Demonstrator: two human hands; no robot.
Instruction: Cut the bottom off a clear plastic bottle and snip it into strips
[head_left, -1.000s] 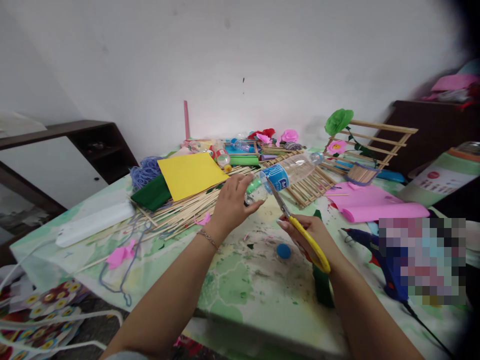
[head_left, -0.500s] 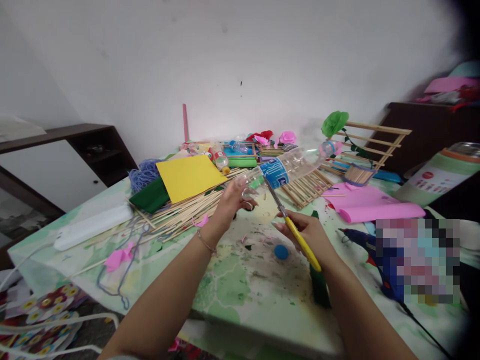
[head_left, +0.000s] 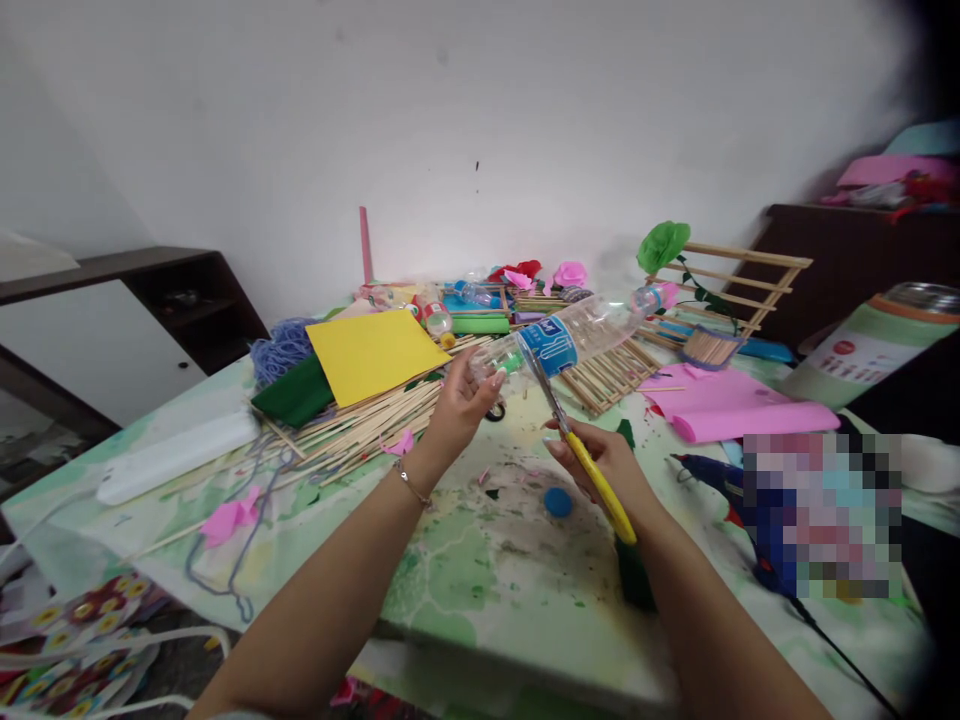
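Note:
My left hand [head_left: 463, 400] is closed around the base end of a clear plastic bottle [head_left: 600, 325], which tilts up to the right above the table. A blue label [head_left: 553, 346] wraps its middle. In my right hand [head_left: 600, 460] is a pair of scissors with yellow handles [head_left: 600, 485]. The metal blades [head_left: 541, 378] reach up to the bottle at the lower edge of the label; whether they pierce the plastic I cannot tell. Below my hands a blue bottle cap [head_left: 557, 502] lies on the tablecloth.
At left are thin wooden sticks [head_left: 375, 430], yellow paper [head_left: 375, 352], purple yarn [head_left: 281, 350] and a white power strip [head_left: 180, 455]. To the right lie pink paper [head_left: 757, 412], a blue glue gun [head_left: 750, 510] and a green tumbler [head_left: 847, 350]. A stick rack [head_left: 772, 285] stands behind.
The view has shifted slightly. My left thumb now lies further along the bottle's side, and the bottle and label have turned a little. The scissors stay against the label's edge.

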